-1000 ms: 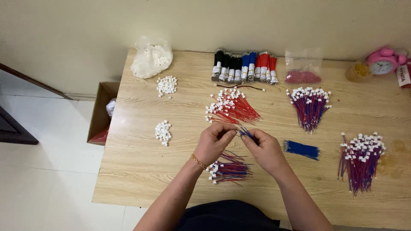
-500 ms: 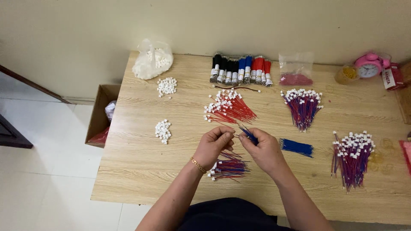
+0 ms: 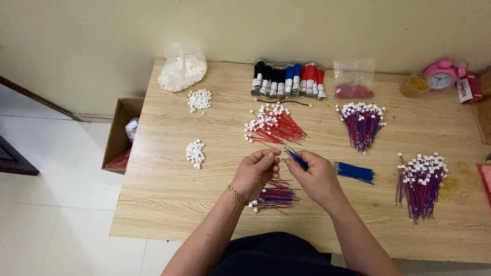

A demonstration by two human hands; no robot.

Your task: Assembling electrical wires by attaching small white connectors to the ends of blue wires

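Note:
My left hand (image 3: 255, 173) is pinched on a small white connector near the middle of the wooden table (image 3: 169, 204). My right hand (image 3: 316, 176) grips a short blue wire (image 3: 296, 159) whose end meets the fingertips of the left hand. Under both hands lies a small bundle of red and blue wires with white connectors (image 3: 273, 197). A loose bunch of blue wires (image 3: 355, 172) lies just right of my right hand. A fan of red wires with white connectors (image 3: 273, 128) lies just beyond my hands.
Two heaps of white connectors (image 3: 195, 153) (image 3: 199, 99) and a bag of them (image 3: 182, 68) sit at the left. Wire bundles (image 3: 287, 80) line the back edge. Two red-blue wire bunches (image 3: 362, 124) (image 3: 420, 181), a pink clock (image 3: 441, 75) and a floor box (image 3: 123, 134) are around.
The hands stay together over the same spot with only small finger movement. The camera has shifted slightly, so the table sits a little lower in view.

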